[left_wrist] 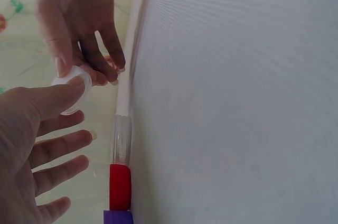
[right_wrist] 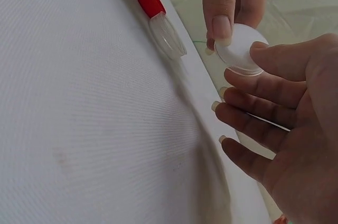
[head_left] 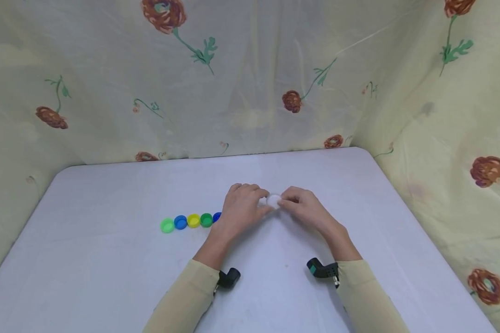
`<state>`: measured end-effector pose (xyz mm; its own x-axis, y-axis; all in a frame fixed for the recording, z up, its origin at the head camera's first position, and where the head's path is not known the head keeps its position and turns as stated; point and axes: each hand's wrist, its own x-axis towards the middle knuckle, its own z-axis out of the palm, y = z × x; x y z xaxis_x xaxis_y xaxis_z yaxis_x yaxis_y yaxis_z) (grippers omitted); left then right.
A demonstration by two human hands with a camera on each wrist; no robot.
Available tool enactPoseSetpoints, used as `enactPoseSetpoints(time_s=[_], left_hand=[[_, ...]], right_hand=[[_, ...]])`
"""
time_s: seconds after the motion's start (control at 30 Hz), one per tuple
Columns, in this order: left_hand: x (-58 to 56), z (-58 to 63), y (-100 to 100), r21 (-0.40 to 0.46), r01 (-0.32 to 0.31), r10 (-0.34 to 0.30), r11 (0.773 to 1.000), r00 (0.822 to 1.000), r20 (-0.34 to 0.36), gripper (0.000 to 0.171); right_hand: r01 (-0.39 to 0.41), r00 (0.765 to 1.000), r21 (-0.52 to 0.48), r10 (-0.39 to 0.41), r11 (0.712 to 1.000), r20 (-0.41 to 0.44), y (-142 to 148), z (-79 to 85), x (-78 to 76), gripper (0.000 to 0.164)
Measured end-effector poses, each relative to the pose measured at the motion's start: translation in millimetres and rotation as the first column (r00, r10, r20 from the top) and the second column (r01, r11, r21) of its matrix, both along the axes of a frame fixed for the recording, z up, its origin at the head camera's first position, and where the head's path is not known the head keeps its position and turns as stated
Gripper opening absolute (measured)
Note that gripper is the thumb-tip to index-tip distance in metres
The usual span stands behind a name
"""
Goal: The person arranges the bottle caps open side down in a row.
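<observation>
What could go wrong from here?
1. The white disc is pinched near its rim by the left hand and right hand, above the table; it might slip and drop.
2. The clear cap sits beside the red cap, pale against the white table; a lowered hand could knock it.

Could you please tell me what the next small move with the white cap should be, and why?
I would probably lower the white cap to the table, just past the clear cap. The left grip and right grip both pinch it off the table, and the clear cap stands last in line, beside the red cap.
</observation>
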<state>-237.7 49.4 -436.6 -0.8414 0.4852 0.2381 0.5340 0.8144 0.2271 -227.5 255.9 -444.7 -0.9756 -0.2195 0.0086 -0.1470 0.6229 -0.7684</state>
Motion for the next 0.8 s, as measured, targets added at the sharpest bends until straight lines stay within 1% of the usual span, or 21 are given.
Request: enactPoseSetpoints(time_s=[0.2,0.4,0.5,0.63,0.8], left_hand=[[1.2,-0.2,0.0,0.016,0.003,-0.003,1.0,1.0,-0.004,0.043],[1.5,0.8,0.0,0.021,0.017,-0.016,1.0,0.999,-0.035,0.043],[1.7,1.8,-0.3,0.023,0.026,-0.025,0.999,0.999,-0.034,0.043],[1.7,2.4,-0.7,0.013,0.029,-0.029,0.999,0.999,-0.029,0.044],[2.2,3.3,-1.1,-0.008,0.029,-0.029,1.0,0.998,-0.053,0.043]], right_hand=[[-0.008,1.0,-0.019,0.008,1.0,-0.008,1.2,2.4,0.6,0.019],[-0.025,1.0,-0.03,0.025,0.999,-0.003,1.7,3.7,0.5,0.022],[-0.027,1.0,-0.036,0.027,0.999,0.006,2.5,3.1,-0.2,0.023],[-0.015,0.999,-0.063,0.018,0.998,0.042,2.6,2.3,-0.8,0.024],[0.007,0.997,-0.119,0.002,0.993,0.078,0.9,2.9,-0.5,0.025]])
